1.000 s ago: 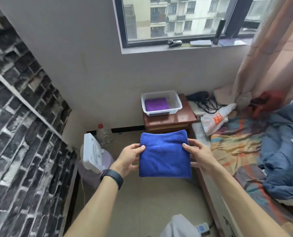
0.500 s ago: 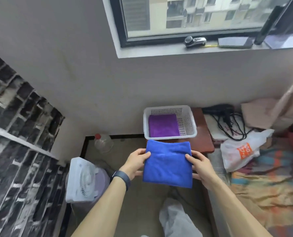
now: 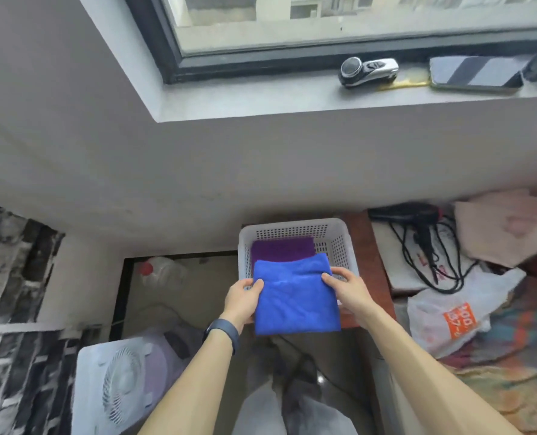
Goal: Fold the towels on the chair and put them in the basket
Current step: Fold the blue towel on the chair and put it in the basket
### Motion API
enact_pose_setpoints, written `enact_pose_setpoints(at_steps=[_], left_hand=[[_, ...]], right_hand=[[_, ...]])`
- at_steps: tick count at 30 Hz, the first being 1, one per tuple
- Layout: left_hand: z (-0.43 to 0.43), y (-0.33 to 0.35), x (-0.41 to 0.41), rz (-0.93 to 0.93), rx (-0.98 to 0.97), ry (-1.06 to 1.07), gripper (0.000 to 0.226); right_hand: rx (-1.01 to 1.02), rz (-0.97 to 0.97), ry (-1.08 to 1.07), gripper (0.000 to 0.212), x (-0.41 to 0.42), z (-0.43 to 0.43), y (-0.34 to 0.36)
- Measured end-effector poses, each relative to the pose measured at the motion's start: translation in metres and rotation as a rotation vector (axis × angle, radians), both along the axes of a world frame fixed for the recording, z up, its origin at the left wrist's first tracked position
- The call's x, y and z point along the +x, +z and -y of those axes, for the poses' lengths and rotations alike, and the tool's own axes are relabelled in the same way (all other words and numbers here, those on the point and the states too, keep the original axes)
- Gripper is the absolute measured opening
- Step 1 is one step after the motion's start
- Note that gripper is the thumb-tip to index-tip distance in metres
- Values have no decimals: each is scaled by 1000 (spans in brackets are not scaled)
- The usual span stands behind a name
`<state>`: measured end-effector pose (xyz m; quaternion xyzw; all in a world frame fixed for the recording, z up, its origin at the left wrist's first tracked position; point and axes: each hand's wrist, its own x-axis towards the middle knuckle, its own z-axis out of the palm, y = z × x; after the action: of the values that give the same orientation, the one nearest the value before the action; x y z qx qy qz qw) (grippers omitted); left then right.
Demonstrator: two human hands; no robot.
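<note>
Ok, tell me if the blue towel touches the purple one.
Cannot tell. In the head view the blue towel overlaps the purple towel in the basket, hiding any gap or contact.

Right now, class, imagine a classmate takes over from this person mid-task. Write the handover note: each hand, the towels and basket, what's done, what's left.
Left hand: grips the blue towel at its left edge.
Right hand: grips its right edge.
Blue towel: folded and held up between both hands. Its far edge overlaps the near rim of the basket in this view.
Basket: on the wooden stand by the wall, with a folded purple towel inside.
Done: purple towel in, blue towel folded.
Left: lower the blue towel into the basket and let go. The chair is out of view, so further towels cannot be judged.
</note>
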<state>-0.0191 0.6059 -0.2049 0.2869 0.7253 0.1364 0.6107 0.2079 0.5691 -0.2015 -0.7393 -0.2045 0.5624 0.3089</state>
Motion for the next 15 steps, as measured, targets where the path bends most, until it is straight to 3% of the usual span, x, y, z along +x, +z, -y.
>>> enact_pose_setpoints(at_steps=[6,12,15], left_hand=[[-54,-38,6,-175,84,-152,30],[-72,-66,14,-296,53,-229,32],[-77,-73,20,-369,49,-259,35]], right_hand=[[-41,41,29,17,2,-58,-43],[-105,53,25,12,3,-76,-84],[-115,55,37,20,4,-78,-93]])
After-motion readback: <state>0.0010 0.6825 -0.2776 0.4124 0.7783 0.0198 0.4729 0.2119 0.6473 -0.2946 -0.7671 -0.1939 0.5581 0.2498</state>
